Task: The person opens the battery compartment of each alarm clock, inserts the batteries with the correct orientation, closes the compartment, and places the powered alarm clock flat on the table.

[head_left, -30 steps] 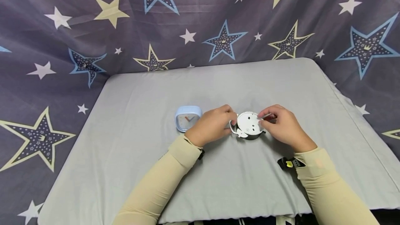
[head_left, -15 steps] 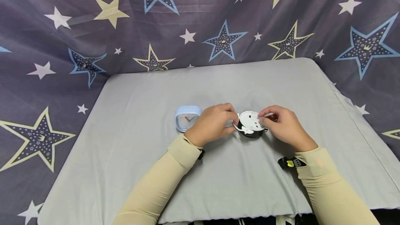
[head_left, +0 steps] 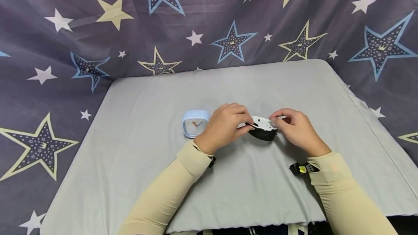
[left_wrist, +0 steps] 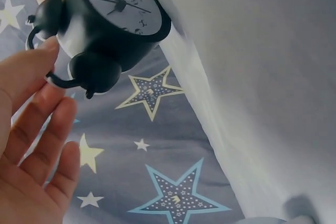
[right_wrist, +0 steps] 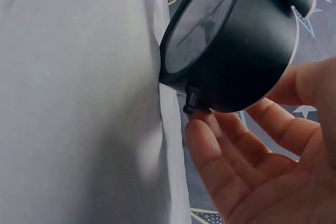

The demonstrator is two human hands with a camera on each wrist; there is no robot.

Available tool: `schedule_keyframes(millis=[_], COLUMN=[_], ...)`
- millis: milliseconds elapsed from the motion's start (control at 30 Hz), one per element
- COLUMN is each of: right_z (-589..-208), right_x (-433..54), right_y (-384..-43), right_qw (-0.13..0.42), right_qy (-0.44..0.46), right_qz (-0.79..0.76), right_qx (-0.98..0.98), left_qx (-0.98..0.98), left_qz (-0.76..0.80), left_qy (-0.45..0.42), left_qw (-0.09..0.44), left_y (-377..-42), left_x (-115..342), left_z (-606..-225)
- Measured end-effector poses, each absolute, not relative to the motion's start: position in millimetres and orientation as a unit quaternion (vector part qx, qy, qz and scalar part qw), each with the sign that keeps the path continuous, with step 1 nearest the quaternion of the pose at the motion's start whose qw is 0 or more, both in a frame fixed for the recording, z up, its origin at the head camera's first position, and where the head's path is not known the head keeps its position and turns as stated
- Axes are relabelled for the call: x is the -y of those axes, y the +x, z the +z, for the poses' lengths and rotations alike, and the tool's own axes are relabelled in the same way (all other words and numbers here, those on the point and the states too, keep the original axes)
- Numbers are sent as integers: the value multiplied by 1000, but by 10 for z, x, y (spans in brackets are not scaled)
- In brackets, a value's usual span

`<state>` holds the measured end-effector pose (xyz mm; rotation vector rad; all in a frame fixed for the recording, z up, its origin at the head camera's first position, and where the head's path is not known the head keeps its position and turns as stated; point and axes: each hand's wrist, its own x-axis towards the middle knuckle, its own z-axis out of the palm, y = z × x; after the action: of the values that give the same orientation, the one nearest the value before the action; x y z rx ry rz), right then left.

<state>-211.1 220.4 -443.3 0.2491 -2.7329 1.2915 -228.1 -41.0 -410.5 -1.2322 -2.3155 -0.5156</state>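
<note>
A black twin-bell alarm clock (head_left: 263, 135) with a white back is tilted over the grey cloth, back upward. Its dial (left_wrist: 123, 4) shows in the left wrist view, facing down toward the cloth. My left hand (head_left: 228, 124) pinches the clock's thin handle (left_wrist: 64, 81) between thumb and forefinger, beside the two bells; its other fingers are loosely bent. My right hand (head_left: 295, 131) holds the foot end of the clock, with thumb at the back rim and fingertips close by a short foot (right_wrist: 192, 99).
Just left of my left hand stands a light blue square clock (head_left: 192, 114), partly overlapped by that hand in the head view. Grey cloth (head_left: 147, 177) covers the table, and a star-patterned curtain (head_left: 183, 42) hangs behind it.
The black alarm clock has tilted, so its white back shows less and its black side more. My left hand has risen slightly with the handle; the right hand has barely moved.
</note>
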Motion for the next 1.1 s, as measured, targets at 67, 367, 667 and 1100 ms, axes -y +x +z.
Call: schedule_keyframes(millis=[67, 367, 667, 1100], right_z=[-4429, -4463, -4438, -4437], right_x=[-2205, -2207, -2242, -2240], right_y=[-2111, -2130, -2127, -2130], right_qw=[51, 40, 30, 28], right_qy=[81, 86, 120, 114], right_qz=[429, 446, 477, 495], right_qx=[898, 890, 870, 861], left_qx=[838, 835, 837, 850], left_qz=[-195, -206, -242, -244], left_qy=[-447, -435, -409, -386], left_qw=[243, 266, 273, 260], left_y=[-2274, -2288, -2290, -2321], left_x=[393, 341, 306, 276], left_z=[-4091, -4039, -4050, -4014])
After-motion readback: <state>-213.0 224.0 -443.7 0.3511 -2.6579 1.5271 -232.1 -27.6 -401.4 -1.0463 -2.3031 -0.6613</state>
